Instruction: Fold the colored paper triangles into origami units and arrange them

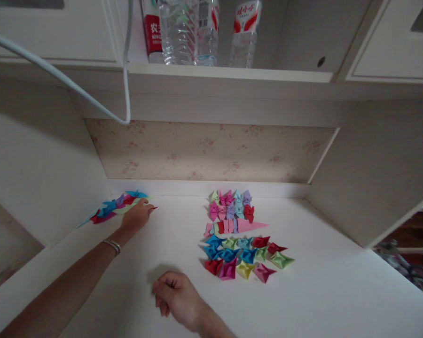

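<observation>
My left hand [138, 216] reaches far to the back left and rests on a fanned stack of coloured paper sheets [109, 209]; its fingers are closed on a sheet whose red corner sticks out to the right. My right hand [176, 295] lies low on the white desk [338, 291] near the front, fingers curled loosely, with a sliver of green showing at its left edge. To the right of both hands lie several folded origami pieces [245, 258] in rows, bow-shaped ones [231, 206] behind them, and a pink folded cone [246, 226] between.
A shelf above holds plastic water bottles [183, 30]. A white cable [127, 70] hangs down at the upper left. Side panels wall in the desk on the left and right. A floral back panel [211, 150] closes the rear.
</observation>
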{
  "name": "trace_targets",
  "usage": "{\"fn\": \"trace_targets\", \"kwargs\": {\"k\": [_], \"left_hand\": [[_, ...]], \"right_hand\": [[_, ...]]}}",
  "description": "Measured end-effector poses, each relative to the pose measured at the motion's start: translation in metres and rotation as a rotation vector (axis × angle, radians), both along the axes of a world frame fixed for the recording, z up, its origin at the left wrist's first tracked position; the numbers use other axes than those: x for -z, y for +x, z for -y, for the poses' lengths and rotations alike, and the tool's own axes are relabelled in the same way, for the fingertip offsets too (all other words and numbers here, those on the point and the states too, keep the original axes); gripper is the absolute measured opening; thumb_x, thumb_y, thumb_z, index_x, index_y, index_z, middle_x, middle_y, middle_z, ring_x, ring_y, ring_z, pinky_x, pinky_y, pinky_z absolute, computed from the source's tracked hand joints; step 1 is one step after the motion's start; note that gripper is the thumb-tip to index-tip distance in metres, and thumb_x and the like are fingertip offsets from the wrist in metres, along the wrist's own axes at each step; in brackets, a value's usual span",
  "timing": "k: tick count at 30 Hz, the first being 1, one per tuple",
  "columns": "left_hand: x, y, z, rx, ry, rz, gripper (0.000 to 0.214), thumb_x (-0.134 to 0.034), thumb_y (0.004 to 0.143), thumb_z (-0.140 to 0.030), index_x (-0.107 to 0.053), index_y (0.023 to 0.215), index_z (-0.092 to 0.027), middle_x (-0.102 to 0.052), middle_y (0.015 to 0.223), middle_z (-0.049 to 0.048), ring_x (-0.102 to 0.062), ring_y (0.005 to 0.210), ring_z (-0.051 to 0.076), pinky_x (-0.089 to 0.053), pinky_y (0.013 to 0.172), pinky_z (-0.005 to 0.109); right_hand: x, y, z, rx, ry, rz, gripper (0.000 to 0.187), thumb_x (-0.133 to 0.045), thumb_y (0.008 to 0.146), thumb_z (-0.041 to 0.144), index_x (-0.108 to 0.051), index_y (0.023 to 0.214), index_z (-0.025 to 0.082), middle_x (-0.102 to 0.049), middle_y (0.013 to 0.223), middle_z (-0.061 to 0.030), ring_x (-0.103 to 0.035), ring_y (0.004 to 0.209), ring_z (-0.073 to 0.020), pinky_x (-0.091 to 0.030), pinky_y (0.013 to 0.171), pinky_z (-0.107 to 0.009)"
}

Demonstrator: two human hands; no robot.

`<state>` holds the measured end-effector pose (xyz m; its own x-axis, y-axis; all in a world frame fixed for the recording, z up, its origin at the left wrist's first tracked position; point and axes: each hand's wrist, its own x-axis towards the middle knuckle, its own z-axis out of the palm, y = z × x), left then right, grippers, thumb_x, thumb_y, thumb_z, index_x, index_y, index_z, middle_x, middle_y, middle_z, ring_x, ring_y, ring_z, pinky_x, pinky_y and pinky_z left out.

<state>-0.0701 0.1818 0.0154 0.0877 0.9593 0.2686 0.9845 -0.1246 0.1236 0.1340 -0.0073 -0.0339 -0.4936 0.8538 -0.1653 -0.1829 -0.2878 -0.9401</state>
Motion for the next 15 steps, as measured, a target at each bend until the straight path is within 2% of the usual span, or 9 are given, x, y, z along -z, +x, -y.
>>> {"fn": "trace_targets", "kwargs": {"k": [3, 7, 9, 12, 15], "left_hand": [[-0.007, 0.006, 0.007, 0.037, -0.029, 0.157, 0.033, -0.046, 0.087, -0.042, -0.07, 0.092, -0.02, -0.065, 0.107, 0.007, -0.063, 0.095, 0.023, -0.049, 0.078, 0.031], [-0.006, 0.018, 0.032, 0.056, -0.106, 0.397, 0.04, -0.045, 0.085, -0.051, -0.069, 0.092, -0.02, -0.072, 0.089, 0.0027, -0.068, 0.074, 0.018, -0.052, 0.064, 0.026], [0.001, 0.024, 0.052, 0.056, -0.129, 0.492, 0.044, -0.042, 0.086, -0.052, -0.068, 0.097, -0.019, -0.073, 0.09, 0.0031, -0.07, 0.074, 0.018, -0.053, 0.062, 0.024], [0.017, 0.032, 0.082, 0.096, -0.146, 0.653, 0.045, -0.042, 0.086, -0.051, -0.066, 0.105, -0.018, -0.074, 0.097, 0.0043, -0.07, 0.084, 0.019, -0.054, 0.071, 0.026], [0.033, 0.042, 0.104, 0.159, -0.218, 0.911, 0.045, -0.049, 0.082, -0.052, -0.066, 0.105, -0.018, -0.073, 0.1, 0.0067, -0.068, 0.091, 0.02, -0.054, 0.079, 0.029]], "right_hand": [[-0.001, 0.0, 0.0, 0.0, -0.003, -0.009, 0.042, -0.065, 0.072, 0.056, -0.056, 0.07, 0.015, -0.054, 0.052, 0.0051, -0.043, 0.038, -0.0049, -0.03, 0.04, -0.019], [-0.004, 0.0, 0.003, 0.01, 0.025, 0.006, 0.041, -0.065, 0.073, 0.055, -0.056, 0.07, 0.015, -0.053, 0.052, 0.005, -0.042, 0.038, -0.005, -0.03, 0.039, -0.02], [-0.004, 0.0, 0.004, 0.012, 0.052, 0.014, 0.041, -0.063, 0.075, 0.055, -0.055, 0.068, 0.015, -0.052, 0.052, 0.005, -0.042, 0.038, -0.0049, -0.029, 0.039, -0.019], [-0.002, 0.0, 0.006, 0.016, 0.083, 0.02, 0.041, -0.061, 0.077, 0.054, -0.053, 0.065, 0.016, -0.051, 0.05, 0.0052, -0.041, 0.038, -0.0047, -0.029, 0.038, -0.019], [-0.002, 0.0, 0.007, 0.03, 0.096, 0.017, 0.041, -0.061, 0.078, 0.053, -0.054, 0.064, 0.016, -0.05, 0.049, 0.0057, -0.04, 0.037, -0.0044, -0.028, 0.038, -0.019]]}}
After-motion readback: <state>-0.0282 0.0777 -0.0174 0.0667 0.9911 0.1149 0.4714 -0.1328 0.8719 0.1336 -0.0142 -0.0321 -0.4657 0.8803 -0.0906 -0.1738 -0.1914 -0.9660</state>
